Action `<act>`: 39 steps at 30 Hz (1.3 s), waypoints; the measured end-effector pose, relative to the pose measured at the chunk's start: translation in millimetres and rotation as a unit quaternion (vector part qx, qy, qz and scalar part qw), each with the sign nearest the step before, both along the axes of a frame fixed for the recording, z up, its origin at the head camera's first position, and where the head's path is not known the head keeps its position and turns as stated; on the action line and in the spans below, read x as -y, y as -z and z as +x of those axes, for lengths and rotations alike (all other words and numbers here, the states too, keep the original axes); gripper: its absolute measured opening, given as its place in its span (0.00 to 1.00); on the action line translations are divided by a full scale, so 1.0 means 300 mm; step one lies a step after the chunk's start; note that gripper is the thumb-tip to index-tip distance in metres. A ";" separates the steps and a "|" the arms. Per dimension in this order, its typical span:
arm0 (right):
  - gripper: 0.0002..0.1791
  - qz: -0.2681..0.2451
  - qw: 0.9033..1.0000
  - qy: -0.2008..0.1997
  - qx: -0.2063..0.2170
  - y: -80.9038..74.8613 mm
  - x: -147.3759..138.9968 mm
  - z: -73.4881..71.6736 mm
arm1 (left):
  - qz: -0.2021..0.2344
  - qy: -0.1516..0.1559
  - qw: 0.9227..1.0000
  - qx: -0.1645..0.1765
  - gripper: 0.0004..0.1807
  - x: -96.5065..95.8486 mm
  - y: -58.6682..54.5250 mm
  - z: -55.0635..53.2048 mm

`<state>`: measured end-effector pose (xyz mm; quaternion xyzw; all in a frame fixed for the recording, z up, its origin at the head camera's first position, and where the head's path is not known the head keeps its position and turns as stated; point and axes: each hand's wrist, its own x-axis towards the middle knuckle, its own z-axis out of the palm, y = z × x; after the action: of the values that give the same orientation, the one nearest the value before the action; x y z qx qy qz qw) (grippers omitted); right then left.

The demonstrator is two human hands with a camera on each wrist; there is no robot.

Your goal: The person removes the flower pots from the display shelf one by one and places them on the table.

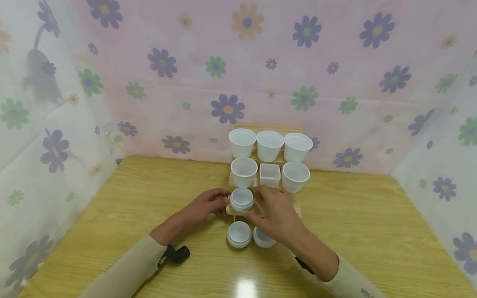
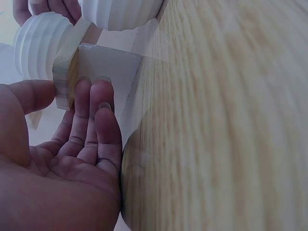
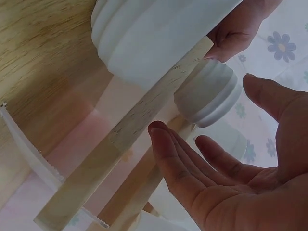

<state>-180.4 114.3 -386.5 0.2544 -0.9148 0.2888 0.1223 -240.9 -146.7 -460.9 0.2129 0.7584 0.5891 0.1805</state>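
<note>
Right now, near the centre of the head frame, our left hand [image 1: 209, 205] is at the left end of a tiered wooden stand [image 1: 269, 128]. In the left wrist view, its grip pinches the end of a wooden tier [image 2: 65, 79], the thumb on one side and fingertips on the other. Our right hand [image 1: 279, 214], just right of centre, has its grip released: the right wrist view shows thumb and fingers spread apart, with nothing held between them.

Between our two hands, a white ribbed round pot [image 1: 241, 201] stands upright on the stand's front tier. Below it in the frame, in front of that tier, we see two more pots: a left one [image 1: 239, 234] in plain sight and a right one [image 1: 264, 238] partly hidden by our right hand.

Higher up on the stand, the middle row has a square white pot [image 1: 269, 174] between two round tapered cups [image 1: 243, 172]. Above them, three tapered white cups [image 1: 269, 146] stand side by side. The wood-grain surface [image 1: 360, 218] spreads to both sides, and a flower-printed backdrop [image 1: 243, 54] fills the upper frame.
</note>
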 end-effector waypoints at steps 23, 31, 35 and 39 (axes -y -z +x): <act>0.31 -0.009 1.000 -0.001 0.030 0.026 0.023 -0.032 | -0.003 0.001 1.000 -0.004 0.22 -0.004 0.001 0.004; 0.32 -0.018 1.000 -0.004 0.021 0.049 0.032 -0.035 | -0.001 -0.001 1.000 0.002 0.22 0.001 -0.001 0.002; 0.32 -0.015 1.000 -0.003 0.014 0.051 0.035 -0.034 | -0.005 -0.002 1.000 0.002 0.22 0.001 0.000 0.001; 0.31 -0.017 1.000 -0.002 0.010 0.052 0.039 -0.034 | -0.005 -0.005 1.000 0.000 0.22 0.000 -0.003 0.001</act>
<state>-190.7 102.7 -402.0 0.2509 -0.9104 0.3076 0.1167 -240.6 -146.5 -460.0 0.2081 0.7625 0.5859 0.1790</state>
